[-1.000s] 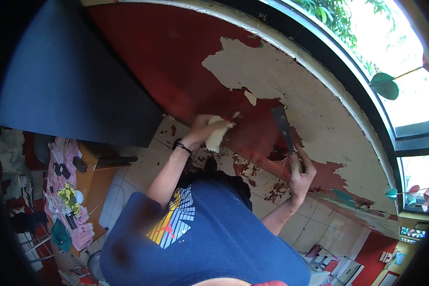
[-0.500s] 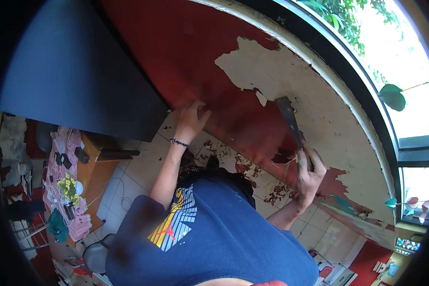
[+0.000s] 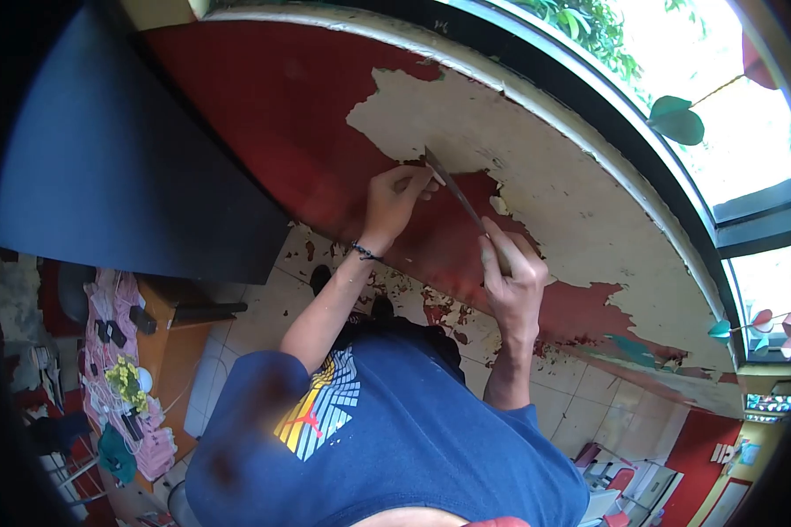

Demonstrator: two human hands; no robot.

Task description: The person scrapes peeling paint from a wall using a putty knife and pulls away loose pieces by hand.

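Note:
My right hand (image 3: 516, 270) is closed round the handle end of a metal scraper (image 3: 455, 189), its blade tip against the wall at the border of red and bare pale surface. Beside the blade, my left hand (image 3: 395, 200) has its fingers pinched at a small pale flake (image 3: 437, 176) at the paint edge. Red paint (image 3: 299, 114) covers the left part of the wall. A large pale patch (image 3: 571, 202) with ragged edges lies to the right. Another loose pale flake (image 3: 499, 205) shows below the scraper's right side.
A dark panel (image 3: 114, 167) stands at the left. Below it is a wooden desk (image 3: 169, 351) with pink cloth and yellow flowers. Paint chips (image 3: 439, 307) litter the tiled floor. A window (image 3: 721, 105) with a leaf garland runs along the upper right.
The pale peeled piece has left my left hand, which then moved from low left up to the paint edge. My right hand and the scraper have moved up and left, beside it.

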